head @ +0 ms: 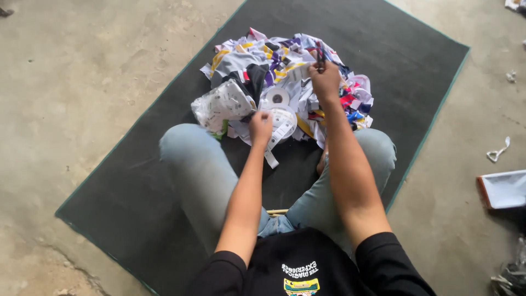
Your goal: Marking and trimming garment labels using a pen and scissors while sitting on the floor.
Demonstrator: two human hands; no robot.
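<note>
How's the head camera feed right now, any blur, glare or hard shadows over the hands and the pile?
Head view: soft, even daylight, no glare; only faint shadow under the legs on the dark mat. The fabric pile is busy but fairly sharp. The left hand on the label tape and the right hand look slightly soft; what the right hand grips is too small to tell. Edges show mild wide-angle stretch.

You sit in bare workroom, likely small garment workshop: rough concrete floor (82, 82) all around dark mat (383, 55); heap of printed fabric offcuts (290, 60) and label-tape rolls (278, 97) at mat's centre; scraps (497, 151) right of mat.
</note>
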